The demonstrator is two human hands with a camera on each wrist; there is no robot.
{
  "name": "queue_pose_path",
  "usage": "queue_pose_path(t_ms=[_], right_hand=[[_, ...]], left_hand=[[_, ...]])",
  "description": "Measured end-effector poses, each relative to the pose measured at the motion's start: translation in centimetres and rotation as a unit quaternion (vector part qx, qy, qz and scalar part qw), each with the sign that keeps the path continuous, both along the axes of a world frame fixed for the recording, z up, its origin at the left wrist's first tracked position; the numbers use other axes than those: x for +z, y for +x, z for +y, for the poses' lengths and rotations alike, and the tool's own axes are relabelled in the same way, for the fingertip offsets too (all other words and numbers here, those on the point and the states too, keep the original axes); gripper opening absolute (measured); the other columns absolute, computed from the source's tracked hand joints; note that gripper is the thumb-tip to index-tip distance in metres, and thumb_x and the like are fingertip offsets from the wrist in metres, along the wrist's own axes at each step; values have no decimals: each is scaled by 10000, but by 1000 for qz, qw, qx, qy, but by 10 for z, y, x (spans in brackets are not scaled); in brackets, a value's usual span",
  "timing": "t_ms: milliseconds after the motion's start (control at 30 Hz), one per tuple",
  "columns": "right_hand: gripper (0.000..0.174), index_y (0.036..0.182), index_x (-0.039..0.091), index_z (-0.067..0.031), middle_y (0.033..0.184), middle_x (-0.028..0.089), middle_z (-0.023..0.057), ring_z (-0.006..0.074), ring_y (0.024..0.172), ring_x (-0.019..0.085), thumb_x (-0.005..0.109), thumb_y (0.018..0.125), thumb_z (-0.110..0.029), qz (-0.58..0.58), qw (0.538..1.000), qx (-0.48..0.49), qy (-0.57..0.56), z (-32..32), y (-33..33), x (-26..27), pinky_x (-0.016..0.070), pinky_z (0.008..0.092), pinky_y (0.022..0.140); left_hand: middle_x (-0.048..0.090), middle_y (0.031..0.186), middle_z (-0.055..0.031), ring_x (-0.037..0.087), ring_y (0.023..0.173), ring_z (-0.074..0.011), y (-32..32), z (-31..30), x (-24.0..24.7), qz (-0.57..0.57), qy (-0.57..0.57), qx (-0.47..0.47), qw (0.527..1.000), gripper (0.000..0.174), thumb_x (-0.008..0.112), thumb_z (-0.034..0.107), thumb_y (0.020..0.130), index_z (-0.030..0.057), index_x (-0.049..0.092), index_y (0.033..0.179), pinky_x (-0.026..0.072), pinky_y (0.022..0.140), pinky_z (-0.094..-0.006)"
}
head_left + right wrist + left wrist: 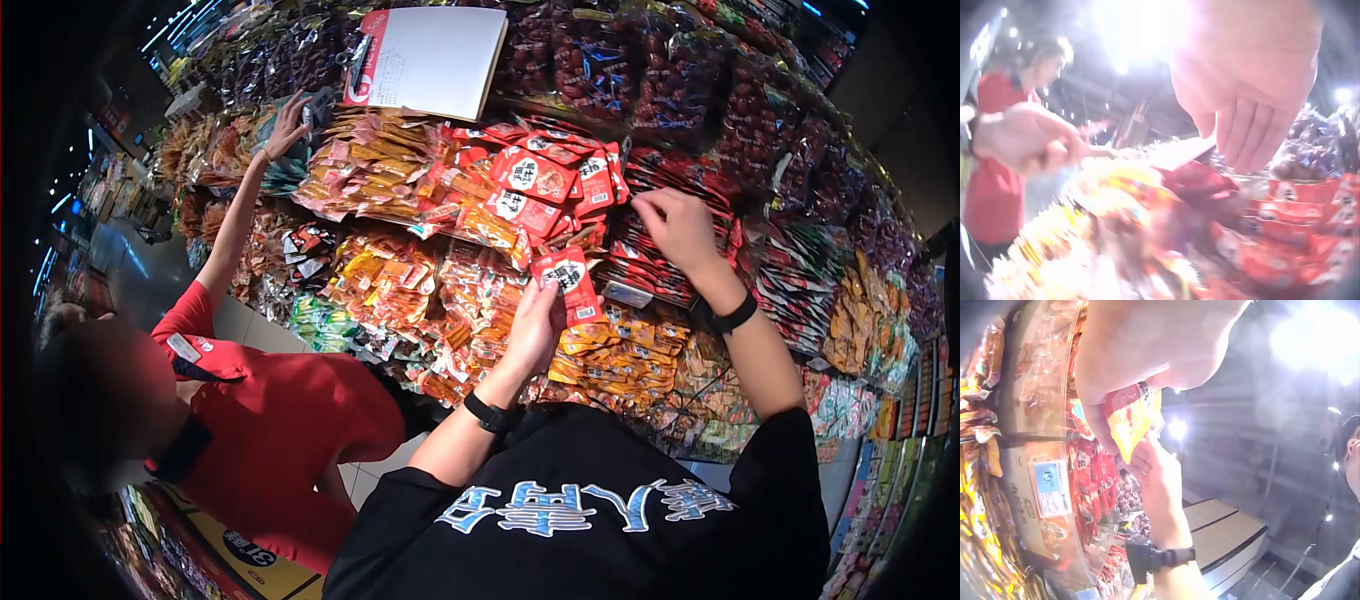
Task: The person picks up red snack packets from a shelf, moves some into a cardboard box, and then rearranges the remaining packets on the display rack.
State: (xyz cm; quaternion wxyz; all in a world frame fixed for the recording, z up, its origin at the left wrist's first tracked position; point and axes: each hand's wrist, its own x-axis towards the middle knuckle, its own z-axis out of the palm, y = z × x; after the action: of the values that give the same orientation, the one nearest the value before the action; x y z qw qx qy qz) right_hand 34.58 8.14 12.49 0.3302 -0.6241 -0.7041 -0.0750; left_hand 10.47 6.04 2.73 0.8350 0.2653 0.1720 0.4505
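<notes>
My left hand [535, 325] grips a red snack packet [567, 285] with white and black print, low in front of the shelf bins. In the left wrist view the packet's lower part [1132, 415] shows red and yellow below my palm. My right hand [680, 225] is over the bin of dark red packets [640, 255], right of a loose heap of red packets [540, 175]. Seen from the right wrist, the fingers [1254, 131] of that hand hang fairly straight and no packet shows in them.
A clipboard with white paper [430, 60] lies at the back. Bagged dark snacks [680, 70] fill the upper shelf, and orange packets [620, 350] sit below the red ones. At left, a person in a red shirt [280, 420] reaches toward the bins. A price tag [1050, 487] fronts one bin.
</notes>
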Motion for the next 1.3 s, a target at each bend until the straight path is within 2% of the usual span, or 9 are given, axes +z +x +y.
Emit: queue_pose_path(t_ms=[100, 233, 300, 367, 500, 633, 733, 867, 1300], right_hand=[[224, 968, 759, -42, 832, 738, 130, 270, 724, 707, 738, 859, -236, 203, 958, 77, -185, -40, -51, 10, 535, 330, 667], [251, 776, 662, 13, 630, 579, 163, 154, 523, 554, 744, 867, -207, 170, 976, 99, -95, -72, -68, -27, 404, 367, 517], [257, 766, 648, 14, 614, 557, 153, 150, 524, 519, 744, 867, -202, 247, 957, 62, -139, -91, -63, -28, 395, 354, 515], [222, 796, 664, 14, 619, 547, 126, 140, 536, 456, 747, 867, -179, 260, 955, 33, -138, -106, -50, -30, 384, 333, 512], [138, 903, 707, 27, 797, 657, 112, 218, 628, 599, 705, 890, -111, 146, 982, -120, 28, -128, 8, -20, 453, 330, 577], [167, 1050, 715, -8, 968, 670, 124, 298, 887, 655, 647, 903, -51, 84, 984, -160, 5, -147, 34, -37, 522, 385, 773], [159, 1019, 727, -39, 964, 674, 98, 304, 928, 636, 651, 879, -44, 24, 993, -115, -22, -154, 34, -56, 519, 402, 788], [127, 968, 730, -54, 926, 677, 77, 285, 913, 640, 647, 872, -59, -5, 993, -107, -46, -150, 32, -64, 525, 400, 776], [188, 1003, 714, -40, 1008, 676, 114, 320, 964, 638, 586, 917, -147, -43, 982, -126, -137, -124, 24, -86, 525, 413, 824]], left_hand=[[620, 1232, -102, 624, 1116, -199, 7, -4, 5, 38, 13, 16, 999, 321, 405, 239, 1082, 36, 506, 1310, 514, 972, -408], [618, 1206, -68, 593, 1096, -133, 17, -14, 2, 84, 63, -1, 994, 384, 342, 284, 1100, 35, 521, 1331, 471, 967, -301], [625, 1157, -63, 589, 1064, -121, 6, -4, -29, 193, 91, -96, 972, 399, 323, 297, 1103, 33, 524, 1326, 452, 968, -298], [591, 1213, -81, 558, 1115, -139, 15, -17, -3, 185, 176, -47, 966, 364, 373, 269, 1091, 15, 511, 1313, 406, 1015, -306], [522, 1347, -99, 470, 1282, -186, 13, -14, -4, 293, 300, -105, 902, 301, 460, 112, 1037, 11, 484, 1319, 353, 1089, -322], [476, 1376, -230, 430, 1333, -395, 32, -12, -6, 356, 549, -27, 756, 387, 571, 100, 959, -31, 458, 1305, 351, 1119, -440], [439, 1433, -218, 340, 1412, -405, 53, -11, -9, 438, 651, 18, 620, 502, 613, 140, 927, -31, 434, 1364, 285, 1175, -496], [415, 1465, -219, 335, 1420, -390, 69, -10, -20, 494, 684, 56, 534, 628, 665, 203, 881, -43, 402, 1395, 245, 1190, -514], [481, 1385, -217, 423, 1346, -365, 72, -10, -36, 505, 665, 82, 544, 717, 700, 120, 682, -43, 473, 1341, 280, 1179, -503]])
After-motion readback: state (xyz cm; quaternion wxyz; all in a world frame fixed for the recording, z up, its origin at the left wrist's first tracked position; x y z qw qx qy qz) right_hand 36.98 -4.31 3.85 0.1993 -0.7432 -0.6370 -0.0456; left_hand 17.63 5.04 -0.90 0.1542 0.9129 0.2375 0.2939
